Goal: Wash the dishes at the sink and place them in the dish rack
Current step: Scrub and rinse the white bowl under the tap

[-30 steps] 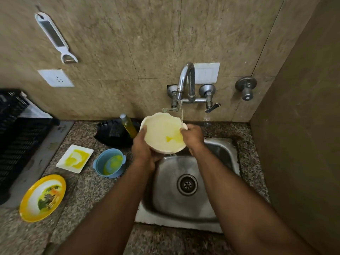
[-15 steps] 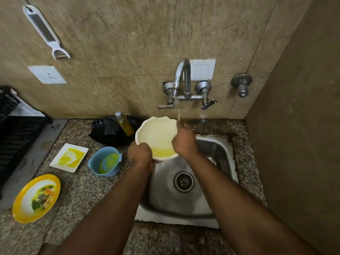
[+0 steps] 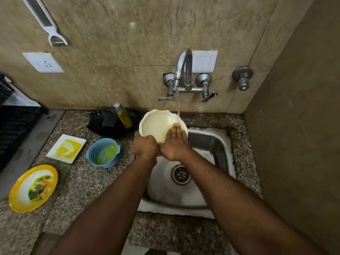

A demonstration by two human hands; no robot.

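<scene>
A cream bowl [image 3: 156, 125] with a wavy rim is tilted over the left side of the steel sink [image 3: 217, 144], under a thin stream of water from the tap [image 3: 183, 70]. My left hand [image 3: 146, 147] grips the bowl's lower left rim. My right hand [image 3: 175, 142] lies flat with straight fingers inside the bowl, on its right side. On the counter to the left wait a blue bowl [image 3: 104, 152], a white square plate [image 3: 66, 148] with yellow residue and a yellow plate [image 3: 33, 187] with food remains. The black dish rack [image 3: 12, 129] stands at the far left.
A soap bottle [image 3: 123, 117] and a dark sponge [image 3: 110, 118] lie in a black dish behind the blue bowl. A wall closes the right side. A peeler [image 3: 46, 21] and a socket [image 3: 43, 62] are on the back wall.
My right hand has moved from the bowl's right rim to lie flat inside it. The yellow residue in the bowl has washed away. My left hand has slid lower on the rim.
</scene>
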